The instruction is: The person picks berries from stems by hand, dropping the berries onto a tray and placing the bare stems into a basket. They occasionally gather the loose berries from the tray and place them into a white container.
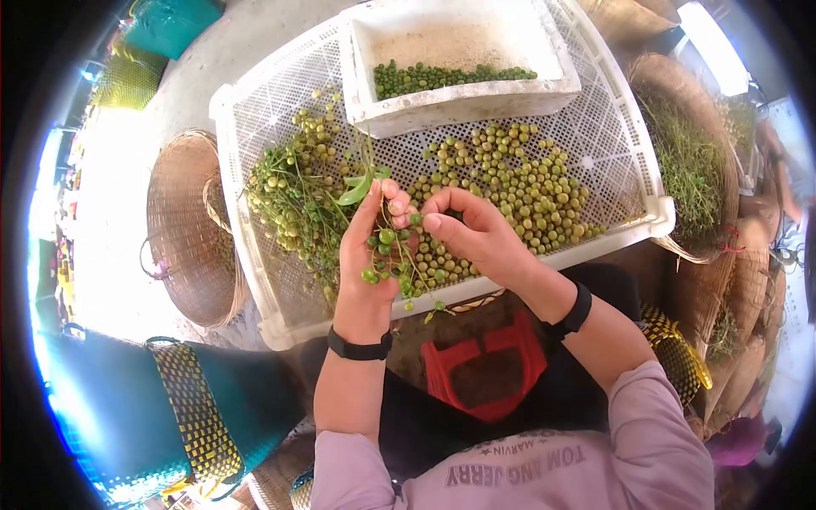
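Observation:
My left hand is closed around a sprig with green berries, held upright over the front of a white perforated tray. Its leaves stick out above the fingers and several berries hang below the palm. Close beside it, my right hand pinches with thumb and forefinger at a single green berry on the sprig. Left of my hands lies a heap of berry sprigs on the tray. To the right spreads a pile of loose yellow-green berries.
The white tray has raised rims. On its far side stands a white foam box with small green berries. Wicker baskets flank it, one at left and one with stems at right. A red stool sits below.

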Action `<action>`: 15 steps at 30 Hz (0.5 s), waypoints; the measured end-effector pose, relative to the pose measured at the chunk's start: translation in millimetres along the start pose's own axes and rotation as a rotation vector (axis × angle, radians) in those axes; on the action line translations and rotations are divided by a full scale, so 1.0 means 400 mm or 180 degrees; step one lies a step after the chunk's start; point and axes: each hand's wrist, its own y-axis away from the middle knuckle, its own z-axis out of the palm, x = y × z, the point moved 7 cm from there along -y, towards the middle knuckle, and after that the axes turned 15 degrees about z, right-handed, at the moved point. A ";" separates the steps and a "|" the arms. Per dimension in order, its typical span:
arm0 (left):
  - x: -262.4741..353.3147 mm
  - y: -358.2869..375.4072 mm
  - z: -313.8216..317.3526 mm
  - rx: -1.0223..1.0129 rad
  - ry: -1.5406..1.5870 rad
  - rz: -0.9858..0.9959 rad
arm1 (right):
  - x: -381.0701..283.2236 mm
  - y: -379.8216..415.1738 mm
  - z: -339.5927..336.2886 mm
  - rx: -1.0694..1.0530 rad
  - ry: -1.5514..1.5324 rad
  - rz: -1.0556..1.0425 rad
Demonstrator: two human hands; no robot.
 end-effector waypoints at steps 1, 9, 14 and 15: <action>0.005 -0.002 -0.004 0.0076 0.0067 0.0003 | 0.021 -0.004 -0.002 -0.0242 -0.0472 0.0349; 0.055 -0.001 0.010 -0.0157 -0.2213 0.0756 | 0.018 -0.016 -0.052 -0.0301 -0.2460 0.0902; 0.028 0.005 0.014 -0.0169 -0.3782 0.0872 | 0.018 -0.013 -0.045 -0.0190 -0.2550 0.0932; 0.024 0.006 0.034 -0.0339 -0.3933 0.1219 | 0.021 -0.012 -0.044 -0.0175 -0.2461 0.0977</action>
